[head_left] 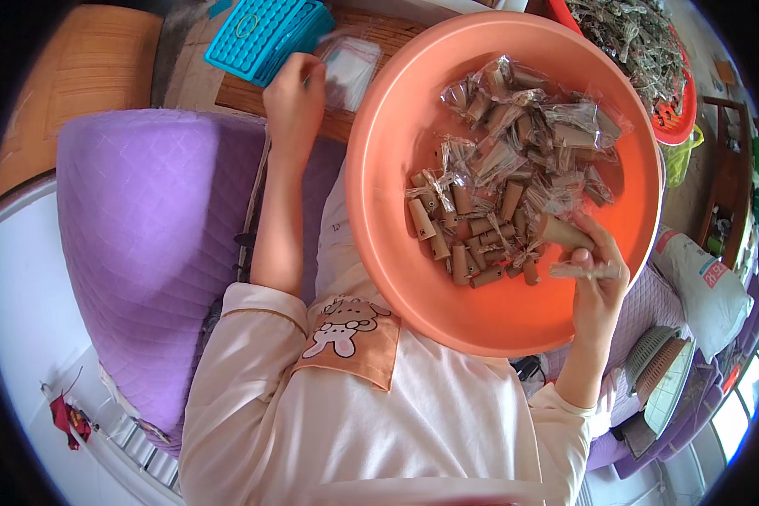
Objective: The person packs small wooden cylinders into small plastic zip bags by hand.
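My right hand [600, 268] is closed around a brown cardboard-like tube [565, 231] with clear film about it. A twisted tail of clear film [575, 271] sticks out between the fingers. Beneath it, inside a wide orange basin [381, 253], lies a pile of similar brown tubes [460, 263], several of them wrapped in clear plastic. Away to the left, my left hand [295, 91] has its fingers curled together beside a stack of clear plastic bags [351, 71]. What those fingers pinch, if anything, is hidden. A teal tray with rows of round hollows [266, 35] stands just beyond that hand.
The tray and bags rest on a brown wooden table [238, 91]. A purple quilted cover [156, 253] spreads at the left. Behind the basin, a red basket [681, 110] holds many plastic-wrapped pieces. A white sack [704, 291] and stacked round baskets [659, 375] sit at the right.
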The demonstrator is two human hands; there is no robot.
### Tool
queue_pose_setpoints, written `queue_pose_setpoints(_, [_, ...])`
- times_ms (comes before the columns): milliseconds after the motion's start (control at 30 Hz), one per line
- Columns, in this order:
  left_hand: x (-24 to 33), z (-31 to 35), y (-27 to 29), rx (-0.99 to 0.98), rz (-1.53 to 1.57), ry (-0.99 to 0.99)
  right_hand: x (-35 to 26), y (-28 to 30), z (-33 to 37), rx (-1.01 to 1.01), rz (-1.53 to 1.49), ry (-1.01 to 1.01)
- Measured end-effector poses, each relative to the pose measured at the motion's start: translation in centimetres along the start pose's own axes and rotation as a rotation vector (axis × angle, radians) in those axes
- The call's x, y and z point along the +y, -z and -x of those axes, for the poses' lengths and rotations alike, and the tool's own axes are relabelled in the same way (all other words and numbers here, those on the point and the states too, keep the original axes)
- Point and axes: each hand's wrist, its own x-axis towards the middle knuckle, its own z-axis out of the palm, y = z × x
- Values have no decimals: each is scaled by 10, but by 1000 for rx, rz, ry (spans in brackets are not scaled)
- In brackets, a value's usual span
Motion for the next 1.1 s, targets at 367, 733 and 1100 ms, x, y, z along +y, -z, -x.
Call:
queue_pose_setpoints(367, [152, 80, 60, -999, 1604, 376, -11, -39, 10, 119, -443, 36])
queue_pose_setpoints(733, [168, 82, 57, -876, 1289, 250, -3, -50, 23, 30, -572, 171])
queue_pose_setpoints(1100, [168, 80, 47, -409, 596, -290, -4, -52, 17, 37, -512, 129])
